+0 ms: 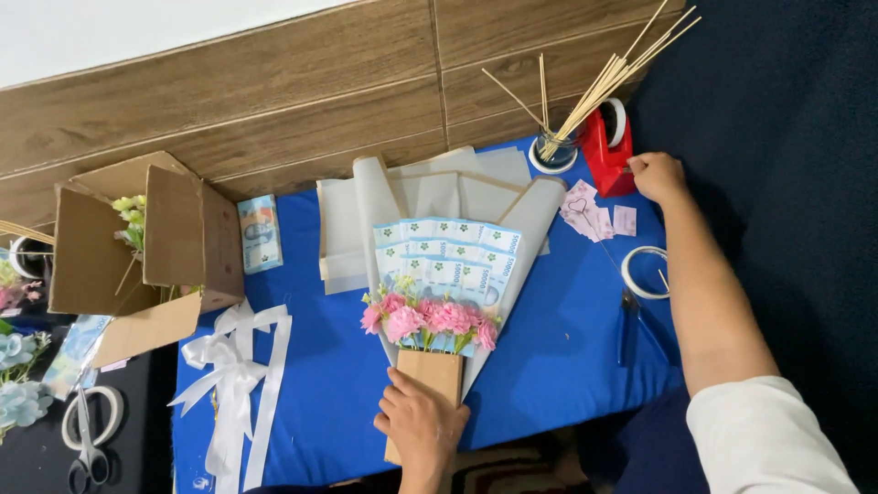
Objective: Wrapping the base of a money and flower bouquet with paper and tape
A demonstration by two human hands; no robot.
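At frame centre our left hand (421, 423) clasps the banknote bouquet (443, 293) by its brown stem (light, floppy, crushable); right hand (658, 176) clenched on the red tape dispenser (607, 146), upper right.

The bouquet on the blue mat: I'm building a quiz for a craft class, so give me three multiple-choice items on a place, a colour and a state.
1. Where is the red tape dispenser?
A. beside the cardboard box
B. at the mat's far right corner
C. on the white ribbon

2. What colour are the bouquet's flowers?
A. pink
B. yellow
C. purple

3. What is the left hand doing?
A. cutting with scissors
B. lying flat on the mat
C. holding the bouquet's brown base

Answers: 1 B, the right hand rests against it there. 2 A, pink blooms sit below the fanned banknotes. 3 C, its fingers lie on the brown wrap.
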